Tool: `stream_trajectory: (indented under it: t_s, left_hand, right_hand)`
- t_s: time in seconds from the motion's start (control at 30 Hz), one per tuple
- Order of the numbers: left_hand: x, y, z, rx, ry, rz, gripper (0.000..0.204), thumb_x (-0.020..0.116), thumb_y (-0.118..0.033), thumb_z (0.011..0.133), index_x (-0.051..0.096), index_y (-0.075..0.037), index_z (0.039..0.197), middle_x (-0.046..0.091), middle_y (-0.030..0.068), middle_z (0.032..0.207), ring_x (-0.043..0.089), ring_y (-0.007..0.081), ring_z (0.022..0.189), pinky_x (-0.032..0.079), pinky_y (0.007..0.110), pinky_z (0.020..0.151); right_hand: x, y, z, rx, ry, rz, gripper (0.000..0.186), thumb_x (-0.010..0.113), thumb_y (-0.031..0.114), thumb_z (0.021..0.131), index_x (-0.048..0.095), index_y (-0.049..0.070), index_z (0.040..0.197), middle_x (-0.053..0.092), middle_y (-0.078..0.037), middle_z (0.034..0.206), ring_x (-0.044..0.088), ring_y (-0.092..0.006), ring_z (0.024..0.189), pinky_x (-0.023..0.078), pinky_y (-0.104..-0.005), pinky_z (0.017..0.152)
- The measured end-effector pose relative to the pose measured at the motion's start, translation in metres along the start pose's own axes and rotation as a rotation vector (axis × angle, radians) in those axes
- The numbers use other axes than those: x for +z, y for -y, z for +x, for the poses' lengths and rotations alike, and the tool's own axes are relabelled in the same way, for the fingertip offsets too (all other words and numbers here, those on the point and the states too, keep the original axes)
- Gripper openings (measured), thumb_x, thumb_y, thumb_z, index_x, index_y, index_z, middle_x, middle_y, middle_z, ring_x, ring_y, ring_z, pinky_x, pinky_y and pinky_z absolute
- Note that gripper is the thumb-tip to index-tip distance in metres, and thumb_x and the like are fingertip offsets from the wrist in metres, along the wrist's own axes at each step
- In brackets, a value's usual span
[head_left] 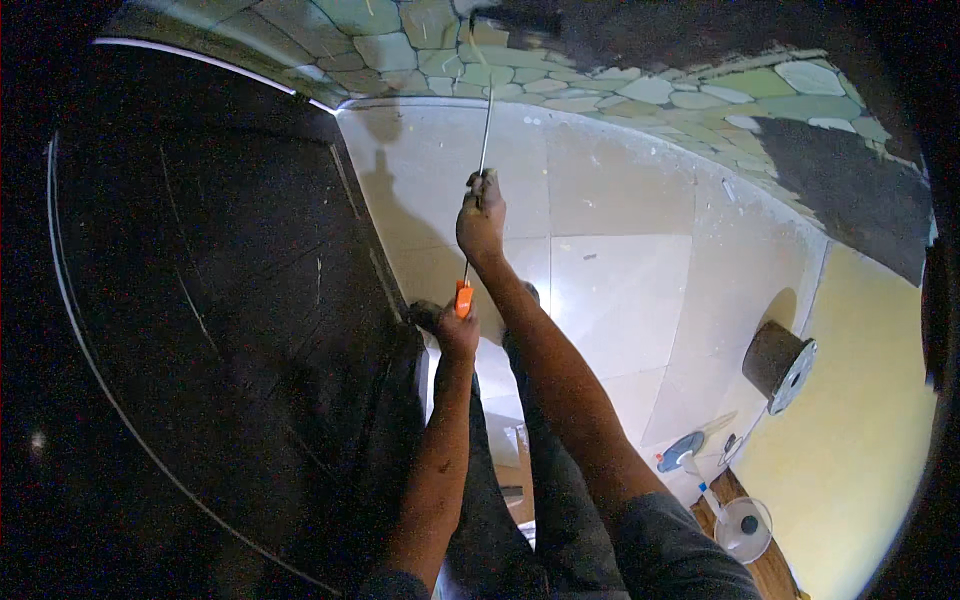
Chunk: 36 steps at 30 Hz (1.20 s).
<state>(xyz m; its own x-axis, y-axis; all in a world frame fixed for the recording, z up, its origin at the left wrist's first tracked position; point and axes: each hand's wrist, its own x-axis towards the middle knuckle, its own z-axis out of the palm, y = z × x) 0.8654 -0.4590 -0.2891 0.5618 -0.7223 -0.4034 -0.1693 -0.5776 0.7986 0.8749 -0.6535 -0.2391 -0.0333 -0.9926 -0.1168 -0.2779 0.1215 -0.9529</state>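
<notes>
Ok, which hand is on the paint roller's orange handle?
The left hand: it grips the orange handle at the metal rod's lower end, while the right hand holds the rod higher up.

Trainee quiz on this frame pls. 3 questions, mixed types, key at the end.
1. Fill in: the left hand grips the ____-coloured handle.

2. True or false: the right hand grips the thin rod, higher in the picture than the left hand.

3. Multiple choice: what pattern shows on the uncovered part of the wall at the top?
A) vertical stripes
B) irregular stone-like shapes
C) a regular checkerboard

Key: 1. orange; 2. true; 3. B
</notes>
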Motion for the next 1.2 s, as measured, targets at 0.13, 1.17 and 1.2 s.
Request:
stream_trajectory:
  t_s: [0.13,1.17,1.2]
  left_hand:
    - [0.017,0.007,-0.010,-0.212,0.087,0.095,0.017,0.065,-0.010,0.082,0.065,0.001,0.095,0.066,0.0193,0.082,0.066,0.0303,0.079,0.050,0.039,0.072]
    - [0.007,-0.032,0.028,-0.010,0.065,0.023,0.015,0.065,-0.013,0.083,0.063,0.001,0.082,0.065,0.0187,0.073,0.066,0.0314,0.069,0.049,0.040,0.064]
    - [0.010,-0.028,0.028,-0.015,0.067,0.022,0.015,0.065,-0.013,0.083,0.063,0.001,0.082,0.065,0.0187,0.073,0.066,0.0314,0.069,0.049,0.040,0.064]
  right_hand:
    - [-0.011,-0.023,0.003,0.027,0.036,-0.100,0.007,0.039,0.000,0.093,0.046,0.002,0.093,0.045,-0.012,0.072,0.043,-0.0205,0.062,0.039,-0.0327,0.057]
    - [-0.017,0.029,0.023,-0.071,0.041,0.187,0.018,0.037,0.020,0.103,0.044,0.008,0.091,0.036,0.005,0.068,0.032,-0.0042,0.057,0.029,-0.0206,0.049]
    - [-0.015,0.021,0.025,-0.067,0.041,0.184,0.018,0.037,0.020,0.103,0.044,0.008,0.091,0.036,0.005,0.068,0.032,-0.0042,0.057,0.029,-0.0206,0.049]
